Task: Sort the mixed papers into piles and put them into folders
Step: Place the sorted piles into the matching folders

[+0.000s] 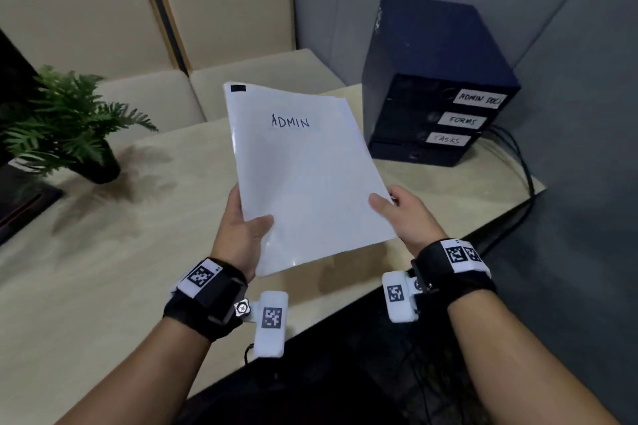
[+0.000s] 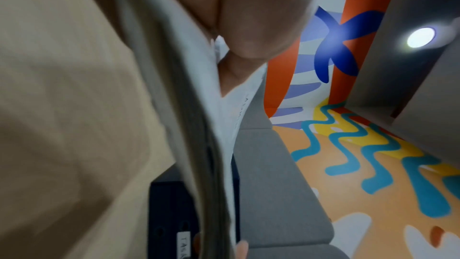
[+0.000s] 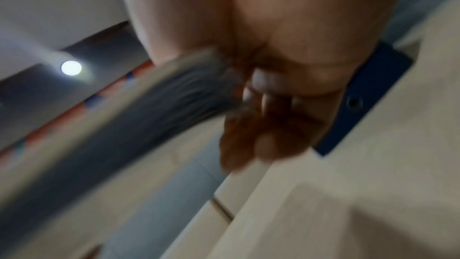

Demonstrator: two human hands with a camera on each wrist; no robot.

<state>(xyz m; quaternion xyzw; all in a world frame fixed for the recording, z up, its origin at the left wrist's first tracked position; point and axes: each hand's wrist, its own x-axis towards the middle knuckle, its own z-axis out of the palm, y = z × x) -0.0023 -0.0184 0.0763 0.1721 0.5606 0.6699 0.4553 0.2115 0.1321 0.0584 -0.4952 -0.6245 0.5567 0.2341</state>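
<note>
A white stack of papers with "ADMIN" handwritten on its top sheet is held up above the table. My left hand grips its lower left edge, thumb on top. My right hand holds its right edge, thumb on the front and fingers behind. In the left wrist view the stack shows edge-on under my thumb. The right wrist view is blurred, with the paper edge against my curled fingers. A dark blue drawer unit at the back right carries labels "ADMIN DOC", "FORMS" and "TASKS".
A potted fern stands at the left of the table, next to a dark object at the left edge. Beige seat cushions lie behind the table. Black cables run down behind the drawer unit.
</note>
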